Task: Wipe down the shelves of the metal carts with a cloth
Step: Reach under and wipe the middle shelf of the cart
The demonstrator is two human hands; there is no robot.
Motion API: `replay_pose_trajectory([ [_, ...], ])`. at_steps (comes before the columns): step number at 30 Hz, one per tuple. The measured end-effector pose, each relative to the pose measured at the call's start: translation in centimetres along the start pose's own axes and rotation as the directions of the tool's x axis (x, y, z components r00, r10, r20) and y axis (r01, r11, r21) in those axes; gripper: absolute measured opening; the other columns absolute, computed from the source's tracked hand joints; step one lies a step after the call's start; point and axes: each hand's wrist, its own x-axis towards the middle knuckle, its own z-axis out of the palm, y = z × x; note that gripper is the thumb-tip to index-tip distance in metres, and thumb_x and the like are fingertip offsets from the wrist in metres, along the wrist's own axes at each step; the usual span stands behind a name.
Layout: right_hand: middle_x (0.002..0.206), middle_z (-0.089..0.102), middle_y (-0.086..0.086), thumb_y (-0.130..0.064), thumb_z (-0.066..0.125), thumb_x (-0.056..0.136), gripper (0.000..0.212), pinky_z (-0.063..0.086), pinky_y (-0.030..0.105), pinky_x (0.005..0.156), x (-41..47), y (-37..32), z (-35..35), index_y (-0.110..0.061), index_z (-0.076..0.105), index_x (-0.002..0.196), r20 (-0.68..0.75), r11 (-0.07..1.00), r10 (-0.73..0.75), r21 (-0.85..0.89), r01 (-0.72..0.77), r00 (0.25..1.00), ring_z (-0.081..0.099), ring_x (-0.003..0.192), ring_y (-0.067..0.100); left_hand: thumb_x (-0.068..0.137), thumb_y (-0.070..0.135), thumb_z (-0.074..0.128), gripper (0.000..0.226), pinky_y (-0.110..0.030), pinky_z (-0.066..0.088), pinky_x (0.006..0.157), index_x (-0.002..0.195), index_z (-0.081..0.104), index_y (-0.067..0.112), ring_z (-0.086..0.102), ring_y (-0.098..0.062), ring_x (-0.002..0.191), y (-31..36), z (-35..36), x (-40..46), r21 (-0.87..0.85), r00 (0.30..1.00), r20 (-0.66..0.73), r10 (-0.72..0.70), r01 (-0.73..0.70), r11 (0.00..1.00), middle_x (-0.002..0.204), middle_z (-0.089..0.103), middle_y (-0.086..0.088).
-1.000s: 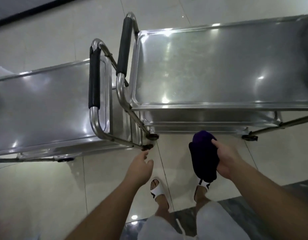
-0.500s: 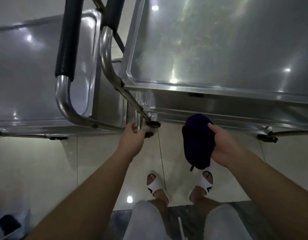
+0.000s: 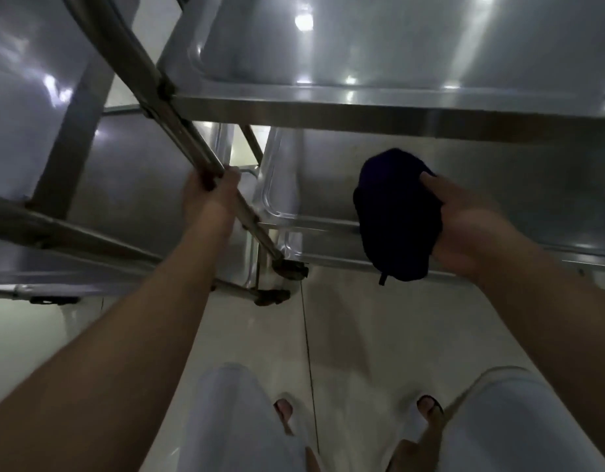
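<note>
Left hand (image 3: 211, 195) is wrapped around the slanted metal leg (image 3: 192, 144) of the right cart, fingers curled over the tube, thumb on the near side, a firm grip. Right hand (image 3: 464, 226) is closed on the cloth (image 3: 396, 216), thumb pressed on top of it and fingers tucked behind. I see the cloth as a dark, bunched bundle with a small loop hanging off its lower end. It sits in front of the middle shelf (image 3: 515, 185) of the right cart, at the shelf's near edge, but I cannot tell whether it touches the metal. Above it runs the top shelf (image 3: 396, 46), bright with ceiling-light reflections, its front lip cutting straight across my view. Below the cloth the rim of a lower shelf (image 3: 328, 258) shows as a pale strip. Off to the left stands the second cart (image 3: 39, 114), its shelves grey and blurred, its frame just beside the leg I am holding. Two black casters (image 3: 291, 269) sit on the pale tiled floor (image 3: 362, 318), one behind the other, near the foot of that leg. At the bottom I have light trousers (image 3: 233, 420) and white sandals (image 3: 427, 408), toes pointed at the carts.
</note>
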Motion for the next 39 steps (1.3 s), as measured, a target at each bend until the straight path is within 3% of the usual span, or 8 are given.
replay_pose_trajectory([
  [10,0.129,0.072,0.012,-0.024,0.059,0.105,0.035,0.059,0.053,0.091,5.5,1.5,-1.0,-0.011,0.064,0.138,0.12,0.975,-0.219,0.06,0.213,0.968,0.073,0.111,0.034,0.074,0.045,0.071,0.024,-0.026,0.049,0.047,0.078,0.067,0.022,0.064,-0.017,0.051,-2.6,1.5,1.8,-0.086,0.955,-0.109,0.277,-0.286,0.954,0.06,0.069,-0.005],
  [19,0.114,0.077,0.014,-0.019,0.061,0.104,0.036,0.064,0.045,0.066,5.7,2.6,0.5,-0.006,0.06,0.138,0.013,0.929,-0.368,0.037,0.367,0.93,0.078,0.093,0.032,0.079,0.043,0.067,0.021,-0.017,0.047,0.045,0.069,0.064,0.024,0.061,-0.012,0.051,-4.5,0.0,-0.5,-0.109,0.926,-0.148,0.347,-0.364,0.925,0.058,0.065,-0.003],
  [26,0.112,0.072,0.001,-0.033,0.055,0.105,0.011,0.062,0.046,0.084,5.4,4.2,4.3,-0.031,0.065,0.104,-0.038,0.858,-0.478,-0.232,0.458,0.878,0.073,0.099,0.024,0.085,0.038,0.069,0.035,-0.018,0.046,0.048,0.074,0.065,0.005,0.057,-0.007,0.051,-4.9,-0.5,-1.4,-0.129,0.919,-0.085,0.385,-0.393,0.91,0.057,0.061,0.001],
  [30,0.105,0.063,-0.012,-0.037,0.043,0.108,0.026,0.05,0.027,0.083,5.9,7.1,6.7,-0.032,0.056,0.13,0.081,0.552,-0.722,-0.532,0.643,0.687,0.063,0.095,0.008,0.088,0.028,0.072,0.035,-0.018,0.053,0.06,0.08,0.068,-0.006,0.067,-0.013,0.061,-5.3,-0.4,-1.5,-0.22,0.9,-0.058,0.431,-0.433,0.874,0.063,0.067,-0.005],
  [33,0.103,0.064,-0.009,-0.036,0.041,0.111,0.028,0.044,0.017,0.072,7.3,10.4,8.9,-0.027,0.054,0.134,0.309,0.322,-0.725,-0.637,0.7,0.615,0.06,0.084,-0.002,0.087,0.031,0.07,0.039,-0.021,0.054,0.058,0.08,0.063,-0.007,0.065,-0.018,0.056,-5.4,0.0,-1.3,-0.251,0.901,-0.054,0.431,-0.43,0.867,0.059,0.064,-0.007],
  [35,0.105,0.068,-0.003,-0.034,0.041,0.11,0.029,0.05,0.03,0.079,8.7,12.6,10.9,-0.023,0.055,0.134,0.477,0.138,-0.644,-0.697,0.704,0.599,0.065,0.086,0.01,0.085,0.033,0.069,0.035,-0.022,0.05,0.053,0.074,0.059,0.002,0.058,-0.017,0.05,-5.4,0.2,-1.2,-0.242,0.9,-0.087,0.427,-0.435,0.867,0.055,0.058,-0.008],
  [37,0.126,0.069,0.002,-0.033,0.039,0.11,0.034,0.049,0.043,0.101,10.2,14.6,12.9,-0.026,0.056,0.139,0.65,-0.062,-0.442,-0.709,0.702,0.617,0.064,0.115,0.021,0.084,0.031,0.068,0.029,-0.025,0.047,0.049,0.065,0.057,0.013,0.053,-0.019,0.047,-5.5,0.5,-1.0,-0.25,0.9,-0.115,0.42,-0.435,0.865,0.053,0.053,-0.01],
  [39,0.16,0.045,-0.007,-0.041,0.025,0.112,0.045,0.022,0.048,0.126,11.7,15.9,13.9,-0.037,0.045,0.152,0.71,-0.241,-0.208,-0.704,0.668,0.673,0.032,0.152,0.02,0.084,0.029,0.068,0.031,-0.029,0.046,0.047,0.062,0.053,0.013,0.049,-0.023,0.046,-5.6,0.6,-0.7,-0.257,0.899,-0.122,0.421,-0.439,0.861,0.052,0.049,-0.014],
])
